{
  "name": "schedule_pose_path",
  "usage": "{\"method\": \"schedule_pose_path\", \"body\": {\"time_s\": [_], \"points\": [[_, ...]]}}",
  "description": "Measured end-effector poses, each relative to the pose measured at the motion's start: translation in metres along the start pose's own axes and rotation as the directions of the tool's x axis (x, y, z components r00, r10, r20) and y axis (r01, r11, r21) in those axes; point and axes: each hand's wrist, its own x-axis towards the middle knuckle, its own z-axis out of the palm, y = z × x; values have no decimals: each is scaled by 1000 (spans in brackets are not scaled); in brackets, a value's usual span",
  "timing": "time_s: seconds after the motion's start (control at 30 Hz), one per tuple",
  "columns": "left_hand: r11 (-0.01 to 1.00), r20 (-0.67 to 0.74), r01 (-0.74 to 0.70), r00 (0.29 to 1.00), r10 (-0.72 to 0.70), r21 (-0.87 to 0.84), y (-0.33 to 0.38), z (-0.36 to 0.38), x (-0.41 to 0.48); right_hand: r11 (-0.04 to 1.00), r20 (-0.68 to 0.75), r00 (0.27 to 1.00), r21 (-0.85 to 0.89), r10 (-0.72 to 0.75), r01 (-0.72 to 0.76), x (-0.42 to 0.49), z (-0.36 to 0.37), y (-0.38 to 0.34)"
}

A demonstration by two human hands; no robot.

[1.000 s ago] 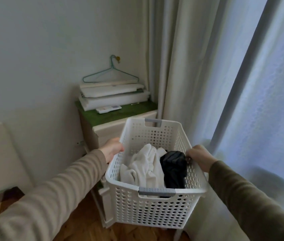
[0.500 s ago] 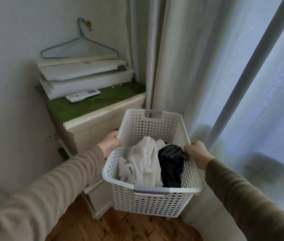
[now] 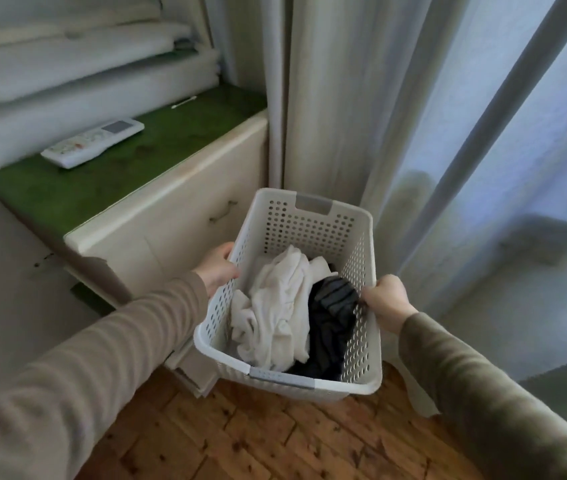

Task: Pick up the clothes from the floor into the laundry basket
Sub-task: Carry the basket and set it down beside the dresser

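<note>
The laundry basket (image 3: 310,233), white plastic with perforated walls and grey handle inserts at its near and far ends, is held above the wooden floor (image 3: 275,438), in the corner between a cream cabinet (image 3: 171,223) and the pale curtains (image 3: 396,116). The left hand (image 3: 218,268) is closed over the basket's left rim, fingers curled around the edge. The right hand (image 3: 386,299) is closed over the right rim, knuckles up, fingers wrapped over the edge. Both forearms wear olive-brown sleeves. Inside the basket lie two lots of clothes: a crumpled white garment (image 3: 275,313) fills the left and middle, and a dark striped garment (image 3: 330,320) lies against the right wall, touching the white one and close under the right hand. Whether the basket's base touches the floor cannot be told; its lower edge is seen over the boards. No clothes are seen on the visible part of the floor. The cabinet has a green top, on which rest a white remote control (image 3: 91,142) and, behind it, a stack of folded white bedding (image 3: 77,84). A drawer handle (image 3: 223,211) shows on the cabinet front just left of the basket. A curtain hem rests on the floor beside the basket's right side.
</note>
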Motion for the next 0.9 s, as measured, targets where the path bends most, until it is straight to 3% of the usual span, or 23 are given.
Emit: {"method": "schedule_pose_path", "body": {"time_s": [0.27, 0.9], "points": [[998, 57, 19, 998, -22, 53, -69, 35, 49, 994, 45, 993, -20, 107, -106, 30, 50, 71], [988, 69, 108, 991, -115, 109, -370, 157, 195, 940, 154, 927, -72, 341, -334, 144, 255, 313]]}}
